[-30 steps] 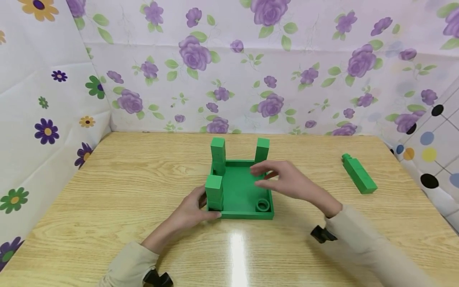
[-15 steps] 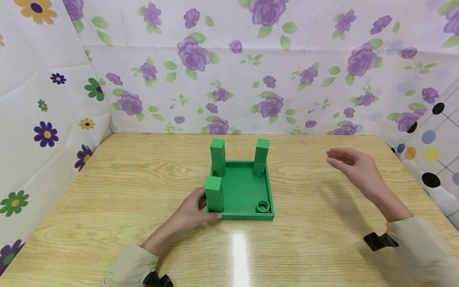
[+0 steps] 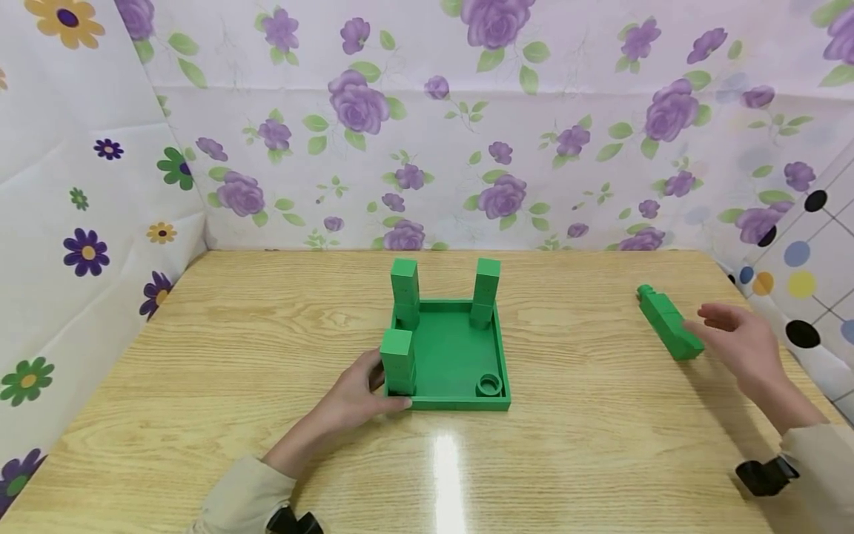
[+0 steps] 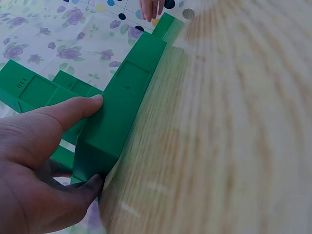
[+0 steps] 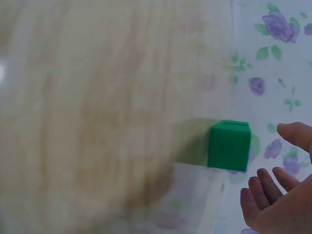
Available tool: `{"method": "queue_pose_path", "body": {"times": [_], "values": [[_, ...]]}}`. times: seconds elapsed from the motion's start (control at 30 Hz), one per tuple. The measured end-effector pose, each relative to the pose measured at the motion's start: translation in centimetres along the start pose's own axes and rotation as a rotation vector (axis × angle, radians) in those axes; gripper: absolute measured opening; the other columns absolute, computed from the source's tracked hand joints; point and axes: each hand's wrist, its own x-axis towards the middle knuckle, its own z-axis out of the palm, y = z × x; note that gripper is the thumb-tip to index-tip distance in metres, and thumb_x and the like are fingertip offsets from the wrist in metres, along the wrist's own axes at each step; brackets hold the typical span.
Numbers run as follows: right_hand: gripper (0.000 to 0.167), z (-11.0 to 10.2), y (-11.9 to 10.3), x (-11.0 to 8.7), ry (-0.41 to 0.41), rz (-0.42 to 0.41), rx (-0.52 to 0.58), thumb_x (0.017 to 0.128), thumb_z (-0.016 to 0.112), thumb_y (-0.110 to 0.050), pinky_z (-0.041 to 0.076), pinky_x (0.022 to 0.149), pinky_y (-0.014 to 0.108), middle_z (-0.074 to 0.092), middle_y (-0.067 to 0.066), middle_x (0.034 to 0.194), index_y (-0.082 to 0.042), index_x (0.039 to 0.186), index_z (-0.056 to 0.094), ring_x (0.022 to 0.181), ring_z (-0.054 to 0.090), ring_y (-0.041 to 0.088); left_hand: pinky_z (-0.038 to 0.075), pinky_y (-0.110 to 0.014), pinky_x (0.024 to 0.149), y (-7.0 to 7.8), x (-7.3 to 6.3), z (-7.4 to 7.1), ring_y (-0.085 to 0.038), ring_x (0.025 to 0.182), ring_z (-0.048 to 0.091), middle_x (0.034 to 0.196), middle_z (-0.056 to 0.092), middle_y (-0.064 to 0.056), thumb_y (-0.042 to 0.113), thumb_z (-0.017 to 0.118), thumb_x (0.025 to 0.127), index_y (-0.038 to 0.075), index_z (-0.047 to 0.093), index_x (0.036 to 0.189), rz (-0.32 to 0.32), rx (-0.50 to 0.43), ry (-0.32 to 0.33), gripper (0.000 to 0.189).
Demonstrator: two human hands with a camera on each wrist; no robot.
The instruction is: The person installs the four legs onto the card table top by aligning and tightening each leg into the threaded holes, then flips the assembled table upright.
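Observation:
A square green tray (image 3: 460, 404) with low walls sits mid-table. My left hand (image 3: 350, 393) grips its near left corner, the thumb at the front wall; the left wrist view shows thumb and fingers pinching the wall (image 4: 124, 92). Green posts stand upright in three corners: far left (image 3: 405, 285), far right (image 3: 487, 285) and near left (image 3: 398, 363). In the near right corner is a green ring-shaped socket (image 3: 489, 384). Another green post (image 3: 667, 322) with a round-ended peg lies on the table at right. My right hand (image 3: 743, 345) hovers beside its near end, thumb and fingers apart, holding nothing.
The wooden table (image 3: 267, 319) is bounded behind by a flowered cloth wall (image 3: 434, 148), with patterned sheets at left and right. Light reflects off the table in front of the tray.
My right hand has moved from over the tray's right side, across the table, to the lying post. My left hand has stayed at the tray's corner.

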Motion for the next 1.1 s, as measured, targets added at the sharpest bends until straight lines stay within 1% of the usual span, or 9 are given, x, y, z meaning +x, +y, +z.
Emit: {"method": "queue_pose_path", "body": {"times": [0.07,0.13,0.23,0.3,0.43,0.53,0.63,0.87,1.1], "values": [[0.077,0.0,0.6,0.0,-0.030,0.026,0.009,0.094,0.061,-0.043,0.044,0.061,0.010,0.040,0.031,0.137,0.011,0.143,0.036,0.096,0.047,0.008,0.033,-0.048,0.109,0.0,0.0,0.0,-0.033,0.134,0.038,0.144,0.041,-0.016,0.006,0.079,0.080,0.003,0.038,0.145,-0.002,0.001,0.000,0.077],[0.080,0.2,1.0,0.0,-0.065,0.043,0.012,0.094,0.061,-0.044,0.043,0.062,0.011,0.039,0.032,0.138,0.013,0.143,0.033,0.104,0.048,0.024,0.033,-0.048,0.109,0.0,0.0,0.0,-0.033,0.134,0.038,0.144,0.041,-0.015,0.007,0.079,0.080,0.003,0.038,0.145,-0.002,0.003,0.000,0.077],[0.083,0.5,1.3,0.0,-0.102,0.058,0.000,0.093,0.062,-0.044,0.041,0.065,0.014,0.037,0.034,0.140,0.014,0.143,0.030,0.117,0.040,0.044,0.033,-0.048,0.109,0.0,-0.1,-0.1,-0.033,0.134,0.038,0.143,0.042,-0.016,0.007,0.079,0.080,0.002,0.039,0.145,0.005,0.004,-0.003,0.077],[0.084,0.6,1.4,0.1,-0.117,0.054,-0.005,0.093,0.062,-0.043,0.040,0.065,0.014,0.035,0.036,0.140,0.015,0.144,0.028,0.120,0.038,0.047,0.033,-0.048,0.109,0.0,-0.1,-0.1,-0.033,0.134,0.039,0.143,0.042,-0.016,0.007,0.079,0.080,0.002,0.039,0.145,0.012,0.004,-0.006,0.076],[0.085,1.0,1.3,0.2,-0.125,0.043,-0.031,0.093,0.063,-0.042,0.043,0.068,0.021,0.034,0.038,0.138,0.016,0.144,0.027,0.117,0.040,0.049,0.033,-0.048,0.109,-0.1,-0.1,-0.1,-0.033,0.134,0.039,0.143,0.042,-0.016,0.007,0.079,0.080,0.002,0.038,0.145,0.017,0.002,-0.008,0.077],[0.085,1.1,1.1,0.3,-0.128,0.031,-0.063,0.091,0.065,-0.041,0.046,0.075,0.036,0.037,0.038,0.135,0.017,0.142,0.029,0.113,0.043,0.048,0.033,-0.047,0.109,-0.1,0.0,-0.1,-0.032,0.134,0.038,0.144,0.041,-0.015,0.007,0.079,0.080,0.003,0.038,0.146,0.014,0.001,-0.007,0.078],[0.082,1.1,1.2,0.3,-0.123,0.023,-0.090,0.091,0.068,-0.038,0.045,0.078,0.047,0.039,0.040,0.132,0.018,0.139,0.033,0.110,0.045,0.049,0.034,-0.046,0.109,-0.2,0.0,-0.1,-0.032,0.134,0.038,0.144,0.041,-0.015,0.007,0.079,0.080,0.004,0.038,0.146,0.018,0.003,-0.012,0.078],[0.073,1.0,1.3,0.3,-0.098,0.010,-0.151,0.090,0.068,-0.035,0.046,0.072,0.040,0.045,0.040,0.125,0.018,0.133,0.043,0.103,0.049,0.047,0.035,-0.046,0.108,-0.1,0.0,-0.1,-0.032,0.134,0.039,0.144,0.042,-0.015,0.006,0.079,0.080,0.003,0.038,0.145,0.028,0.003,-0.014,0.077],[0.070,0.9,1.2,0.3,-0.097,0.018,-0.159,0.092,0.064,-0.036,0.047,0.070,0.039,0.046,0.040,0.123,0.018,0.132,0.043,0.101,0.050,0.047,0.035,-0.045,0.108,0.0,-0.1,0.0,-0.031,0.134,0.039,0.144,0.042,-0.014,0.005,0.079,0.080,0.004,0.038,0.145,0.027,-0.001,-0.014,0.077]]}}
